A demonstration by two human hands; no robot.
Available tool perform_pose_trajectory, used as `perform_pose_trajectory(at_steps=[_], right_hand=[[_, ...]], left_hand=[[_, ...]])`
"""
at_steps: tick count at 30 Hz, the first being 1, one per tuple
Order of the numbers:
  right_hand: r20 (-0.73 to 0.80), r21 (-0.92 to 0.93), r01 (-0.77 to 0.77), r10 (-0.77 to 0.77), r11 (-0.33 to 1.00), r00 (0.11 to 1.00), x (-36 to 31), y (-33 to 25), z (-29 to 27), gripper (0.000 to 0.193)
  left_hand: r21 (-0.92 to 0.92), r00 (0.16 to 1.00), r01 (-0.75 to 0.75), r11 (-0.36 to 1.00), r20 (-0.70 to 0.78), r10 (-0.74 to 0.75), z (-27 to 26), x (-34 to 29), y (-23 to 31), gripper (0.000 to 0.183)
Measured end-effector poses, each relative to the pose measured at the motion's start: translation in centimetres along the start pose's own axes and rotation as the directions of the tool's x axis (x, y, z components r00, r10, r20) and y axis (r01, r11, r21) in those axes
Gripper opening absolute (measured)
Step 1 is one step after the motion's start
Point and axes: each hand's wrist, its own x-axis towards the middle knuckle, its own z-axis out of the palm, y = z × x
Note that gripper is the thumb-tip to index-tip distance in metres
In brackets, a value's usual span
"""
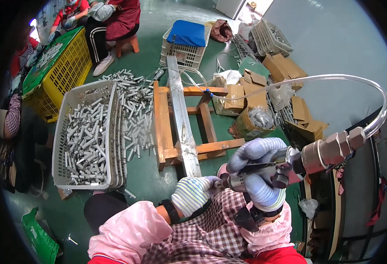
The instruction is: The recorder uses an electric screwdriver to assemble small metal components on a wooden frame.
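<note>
My right hand (264, 193), in a pale blue-grey knitted glove, is wrapped round an air-powered hand tool (297, 163) with a dark grip and metal fittings. A clear hose (380, 97) curves from its rear end. The tool's narrow front end points left, toward my left hand (191, 196), which wears a striped knitted glove. My left fingers are closed right at that front end. Whatever they pinch is hidden. Just ahead of my hands, a long metal bar (184, 136) lies across a wooden frame (160, 127), its near end by my left glove.
A pale crate (59, 152) full of small metal tubes stands at left, beside a floor pile of similar tubes (136, 105). A blue pad (187, 33) tops another crate ahead. Cardboard boxes (242, 94) stand at right. Other people sit by a yellow crate (70, 66) at far left.
</note>
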Motion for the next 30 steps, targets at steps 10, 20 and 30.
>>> perform_pose_trajectory(at_steps=[10, 20, 30], right_hand=[[-0.026, 0.061, 0.053, -0.051, 0.997, 0.998, -0.1, 0.3, -0.1, 0.045], [-0.024, -0.015, 0.037, -0.038, 0.999, 0.999, 0.0, 0.5, -0.3, 0.044], [-0.002, -0.117, 0.049, -0.05, 0.992, 0.999, 0.2, -0.2, -0.1, 0.043]], left_hand=[[0.03, 0.998, -0.037, 0.999, -0.044, 0.039, 0.5, 0.0, -0.6, 0.018], [0.065, 0.999, -0.032, 0.997, -0.026, 0.034, 0.8, -0.1, -1.0, 0.019], [0.02, 0.999, 0.017, 1.0, 0.046, -0.018, -0.2, 0.4, 0.0, 0.023]])
